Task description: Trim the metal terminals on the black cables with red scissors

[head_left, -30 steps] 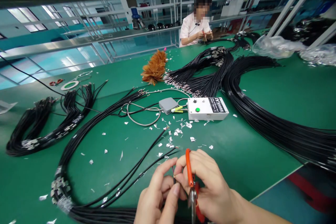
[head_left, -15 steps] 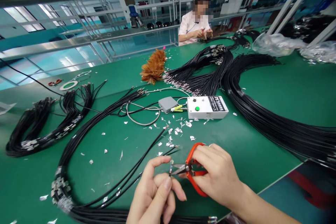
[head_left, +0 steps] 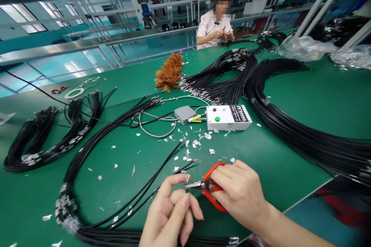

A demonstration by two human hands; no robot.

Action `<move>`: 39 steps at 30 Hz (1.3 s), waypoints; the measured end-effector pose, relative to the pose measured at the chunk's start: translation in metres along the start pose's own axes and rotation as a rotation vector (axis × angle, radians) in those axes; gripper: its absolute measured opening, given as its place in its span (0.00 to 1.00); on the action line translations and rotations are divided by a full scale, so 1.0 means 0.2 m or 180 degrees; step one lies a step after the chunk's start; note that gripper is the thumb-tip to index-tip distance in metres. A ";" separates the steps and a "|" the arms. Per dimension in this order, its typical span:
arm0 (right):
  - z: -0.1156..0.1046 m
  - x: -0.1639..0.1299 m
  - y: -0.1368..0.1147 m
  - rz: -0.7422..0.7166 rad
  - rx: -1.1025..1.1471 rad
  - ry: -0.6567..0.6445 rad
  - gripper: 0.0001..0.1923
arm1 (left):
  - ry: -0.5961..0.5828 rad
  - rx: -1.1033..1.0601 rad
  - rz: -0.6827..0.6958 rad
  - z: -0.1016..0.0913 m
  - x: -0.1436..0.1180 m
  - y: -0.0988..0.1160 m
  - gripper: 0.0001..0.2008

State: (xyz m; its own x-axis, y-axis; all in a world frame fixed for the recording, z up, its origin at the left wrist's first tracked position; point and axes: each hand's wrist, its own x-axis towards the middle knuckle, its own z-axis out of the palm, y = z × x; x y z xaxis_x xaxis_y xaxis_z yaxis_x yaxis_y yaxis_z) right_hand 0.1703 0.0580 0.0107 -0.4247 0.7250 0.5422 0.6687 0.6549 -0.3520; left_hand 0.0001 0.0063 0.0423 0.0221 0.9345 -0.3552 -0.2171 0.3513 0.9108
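My left hand [head_left: 175, 208] pinches the end of a black cable [head_left: 187, 190] between thumb and fingers, its index finger raised beside the cable's tip. My right hand [head_left: 239, 191] grips red-handled scissors [head_left: 207, 184], with their blades pointing left at the cable end. The blades look nearly closed around the thin wires or foil there; the exact contact is too small to make out. Left of my hands, a few black cables [head_left: 156, 173] with stripped ends lie apart from a larger cable bundle [head_left: 75, 162], which curves across the green table [head_left: 121, 193].
Foil scraps [head_left: 197, 142] are scattered about. A white control box [head_left: 228, 117] with a green button stands behind my hands, beside a grey pedal [head_left: 184, 115]. Further back lie a brown feather duster [head_left: 169, 72] and more cable bundles [head_left: 304, 127]. A person [head_left: 216, 29] sits across the table.
The scissors' handles and blades have come closer together, and the tool has shifted slightly left at the cable end. My left hand stays in almost the same place.
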 end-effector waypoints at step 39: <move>0.10 0.07 -0.15 0.2844 0.5000 -0.0007 0.16 | 0.0211 -0.0054 0.0287 0.04 0.02 -0.06 0.17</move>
State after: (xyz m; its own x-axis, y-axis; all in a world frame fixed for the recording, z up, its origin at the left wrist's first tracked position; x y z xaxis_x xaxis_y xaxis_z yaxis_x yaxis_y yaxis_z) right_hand 0.1311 0.0524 0.0135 -0.3004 0.9335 -0.1958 -0.4674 -0.3230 -0.8230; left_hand 0.0099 0.0061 0.0320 -0.0629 0.9563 -0.2856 -0.2317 0.2643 0.9362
